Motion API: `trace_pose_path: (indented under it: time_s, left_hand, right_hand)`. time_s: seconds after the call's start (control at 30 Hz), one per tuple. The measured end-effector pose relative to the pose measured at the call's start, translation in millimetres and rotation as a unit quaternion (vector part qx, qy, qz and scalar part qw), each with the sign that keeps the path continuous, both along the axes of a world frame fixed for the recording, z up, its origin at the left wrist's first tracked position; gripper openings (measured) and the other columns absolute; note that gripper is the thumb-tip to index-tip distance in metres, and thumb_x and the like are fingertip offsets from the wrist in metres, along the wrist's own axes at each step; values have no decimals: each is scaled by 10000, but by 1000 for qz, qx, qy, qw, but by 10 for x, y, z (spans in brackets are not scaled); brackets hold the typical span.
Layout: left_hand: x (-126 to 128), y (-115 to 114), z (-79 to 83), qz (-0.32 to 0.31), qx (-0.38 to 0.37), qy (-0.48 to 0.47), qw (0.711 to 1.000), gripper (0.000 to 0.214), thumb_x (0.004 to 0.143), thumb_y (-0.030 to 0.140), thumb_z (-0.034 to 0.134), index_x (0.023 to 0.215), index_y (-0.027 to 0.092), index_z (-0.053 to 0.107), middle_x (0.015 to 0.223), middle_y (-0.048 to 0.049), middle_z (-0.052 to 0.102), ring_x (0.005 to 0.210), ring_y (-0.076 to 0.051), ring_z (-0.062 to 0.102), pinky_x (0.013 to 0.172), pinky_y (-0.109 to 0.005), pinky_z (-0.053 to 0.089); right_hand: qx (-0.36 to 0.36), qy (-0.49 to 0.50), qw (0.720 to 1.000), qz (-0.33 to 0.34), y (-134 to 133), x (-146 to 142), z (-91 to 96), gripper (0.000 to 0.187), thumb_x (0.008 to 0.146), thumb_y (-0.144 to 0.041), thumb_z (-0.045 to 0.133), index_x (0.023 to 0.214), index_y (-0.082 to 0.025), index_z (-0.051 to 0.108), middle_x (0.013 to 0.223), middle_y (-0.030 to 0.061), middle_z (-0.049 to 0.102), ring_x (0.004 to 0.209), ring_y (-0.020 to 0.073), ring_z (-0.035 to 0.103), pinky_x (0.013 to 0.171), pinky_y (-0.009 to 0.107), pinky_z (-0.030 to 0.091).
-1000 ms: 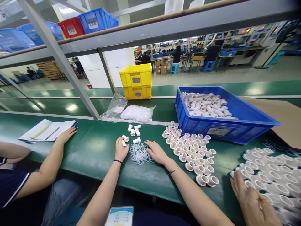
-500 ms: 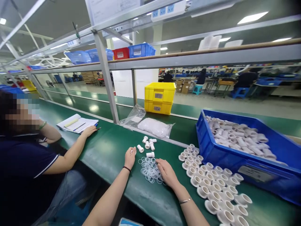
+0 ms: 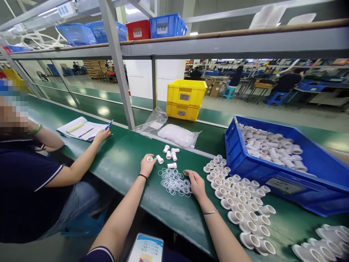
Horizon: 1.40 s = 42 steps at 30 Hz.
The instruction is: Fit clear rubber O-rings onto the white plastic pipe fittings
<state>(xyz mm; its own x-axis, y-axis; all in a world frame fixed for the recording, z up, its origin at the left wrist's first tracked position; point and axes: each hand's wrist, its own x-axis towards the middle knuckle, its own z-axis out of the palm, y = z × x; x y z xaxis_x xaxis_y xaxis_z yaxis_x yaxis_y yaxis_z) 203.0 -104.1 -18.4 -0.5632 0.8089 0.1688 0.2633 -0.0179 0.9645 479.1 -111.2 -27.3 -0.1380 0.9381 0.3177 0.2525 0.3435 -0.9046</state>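
Note:
My left hand is closed round a white plastic pipe fitting, its round open end facing up. My right hand pinches a thin, clear sealing ring at its fingertips, just above the right side of a loose pile of such rings. Between and beyond my hands, several white fittings lie scattered on the green tabletop. To the right of my right hand, many flanged white fittings stand in close rows.
A large blue bin of white fittings stands at the right. Behind are a plastic bag of white parts and yellow crates. A metal post holds a shelf. At left, a co-worker's hand holds a pen over an open notebook.
My left hand has turned so the fitting's open end shows. My right hand has lifted from lying on the rings into a pinch. The co-worker's hand has raised the pen. The view has tilted downward.

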Motion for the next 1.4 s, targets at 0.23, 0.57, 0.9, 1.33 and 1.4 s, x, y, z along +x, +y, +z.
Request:
trace_pose_path:
  time_s: [0.23, 0.57, 0.9, 1.33, 1.4]
  left_hand:
    - [68, 196, 173, -81, -58, 119, 988, 335, 644, 219, 684, 971, 165, 630, 958, -84, 652, 885, -203, 611, 834, -318, 471]
    - [191, 194, 425, -173, -54, 357, 916, 356, 737, -5, 424, 1005, 158, 593, 1008, -72, 613, 972, -204, 534, 893, -318, 382]
    - [332, 253, 620, -203, -66, 486, 848, 329, 754, 7, 387, 965, 158, 588, 1069, -86, 537, 935, -183, 519, 829, -268, 393]
    - [1289, -142, 220, -212, 92, 182, 956, 506, 859, 557, 353, 1139, 153, 473, 1108, -137, 577, 1008, -263, 585, 892, -388, 471]
    - [1414, -116, 231, -245, 95, 165, 951, 517, 858, 556, 373, 1162, 158, 502, 1181, -136, 571, 1104, -264, 553, 950, -381, 449]
  right_hand:
    - [-2, 10, 1000, 17, 20, -1, 7, 447, 887, -532, 429, 944, -162, 674, 942, 113, 676, 859, 232, 635, 834, 386, 492]
    - [-3, 55, 998, 6, 27, 11, 22, 518, 871, -592, 420, 913, -149, 684, 843, 105, 681, 807, 218, 633, 776, 327, 485]
    - [-9, 89, 996, 6, 21, 42, 14, 575, 841, -647, 423, 865, -141, 695, 783, 98, 667, 776, 222, 613, 763, 333, 451]
    - [-14, 166, 986, -13, 272, 116, -170, 248, 708, -383, 677, 782, -149, 645, 721, 49, 620, 657, 168, 548, 633, 271, 406]
    - [-19, 182, 983, -18, 308, 133, -167, 216, 681, -341, 689, 746, -154, 602, 667, 16, 566, 603, 140, 501, 581, 248, 377]
